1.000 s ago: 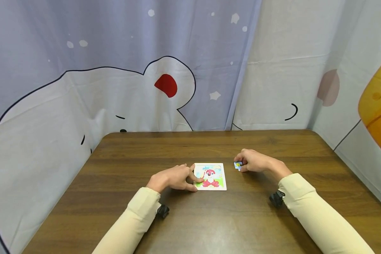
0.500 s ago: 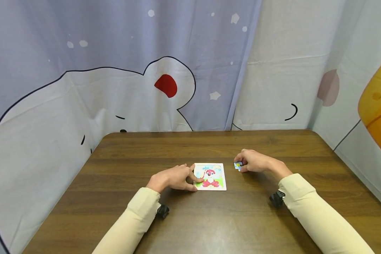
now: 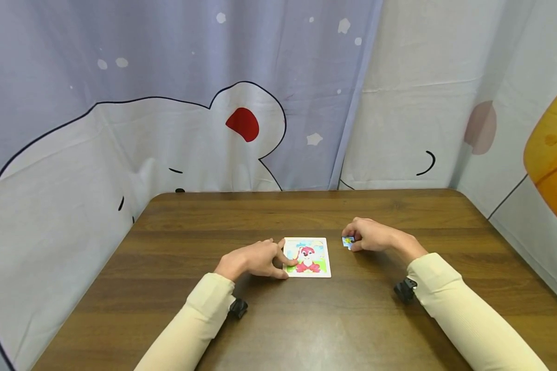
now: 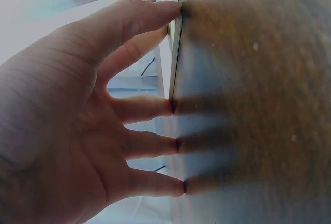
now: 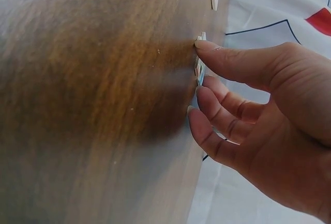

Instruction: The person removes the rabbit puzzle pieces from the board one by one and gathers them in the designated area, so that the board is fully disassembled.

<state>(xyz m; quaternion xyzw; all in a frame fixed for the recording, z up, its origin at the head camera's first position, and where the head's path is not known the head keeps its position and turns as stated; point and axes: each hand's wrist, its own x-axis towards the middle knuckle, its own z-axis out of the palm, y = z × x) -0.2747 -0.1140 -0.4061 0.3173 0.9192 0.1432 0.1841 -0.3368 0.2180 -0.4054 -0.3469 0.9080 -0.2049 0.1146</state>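
Note:
A white-framed jigsaw puzzle board [image 3: 308, 257] with a pink-red cartoon animal on it lies flat on the wooden table. At its left edge is my left hand [image 3: 256, 257]. The index finger presses on the picture, the thumb touches the near left corner, and another finger is at the far left corner. In the left wrist view the left hand [image 4: 88, 105] has its fingers spread. To the right of the board, my right hand [image 3: 370, 235] holds a small blue-and-yellow puzzle piece [image 3: 348, 242] between thumb and fingers. The right wrist view has this piece [image 5: 200, 69] edge-on at the table surface.
The brown wooden table [image 3: 278, 319] reaches back to a printed curtain [image 3: 185, 144] hanging behind its far edge. A narrow strip of table lies between the board and the right hand. Black devices sit on both wrists, below cream sleeves [image 3: 473, 309].

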